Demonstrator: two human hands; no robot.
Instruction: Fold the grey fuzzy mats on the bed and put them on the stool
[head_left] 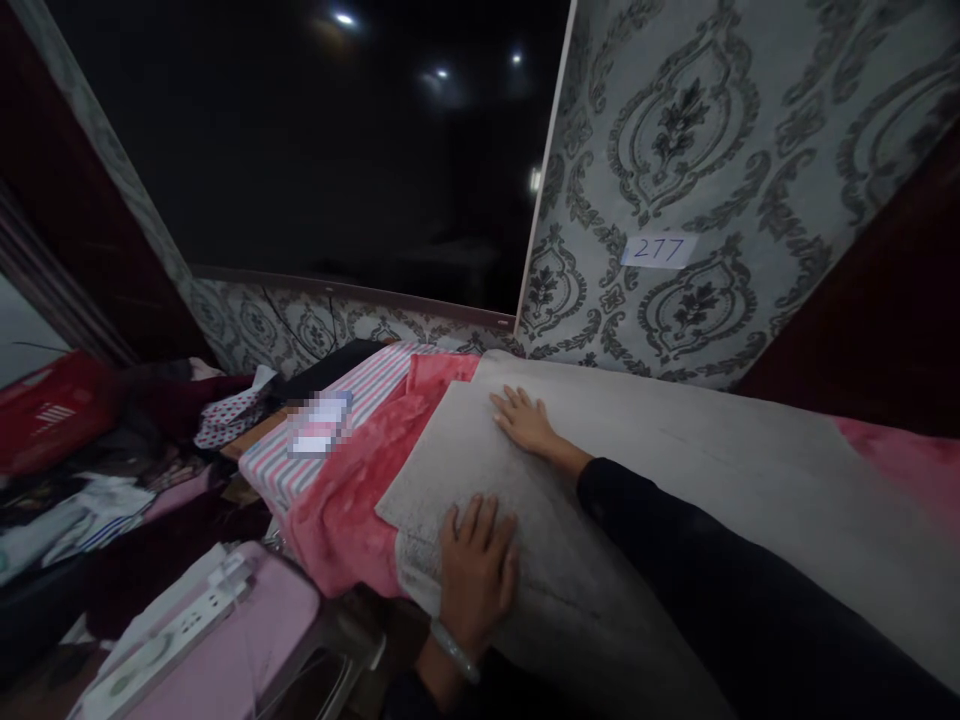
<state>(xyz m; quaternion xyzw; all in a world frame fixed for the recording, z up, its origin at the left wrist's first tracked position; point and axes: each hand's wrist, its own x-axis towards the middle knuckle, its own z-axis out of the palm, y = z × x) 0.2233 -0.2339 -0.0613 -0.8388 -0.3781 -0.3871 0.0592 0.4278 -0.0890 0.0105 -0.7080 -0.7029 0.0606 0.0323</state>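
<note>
A large piece of pale grey fabric (645, 420) is spread over the surface before me, its left part appearing folded over. My left hand (478, 560), with a bangle (454, 650) at the wrist, rests on the near part of the fabric, fingers extended. Farther off, my right hand (526, 420) lies flat on the same cloth near its far edge, fingers spread. Neither hand holds anything. A pink fleecy blanket (360, 480) shows beneath the grey fabric at the left, and a striped cloth (382, 370) lies under that.
A power strip (180, 635) sits on a pink stool (277, 600) at the lower left. Piled clothes (97, 510) and a red bag (56, 410) are at the far left. Behind stand a dark TV screen (337, 150) and a patterned wall (690, 120) bearing a paper label (660, 250).
</note>
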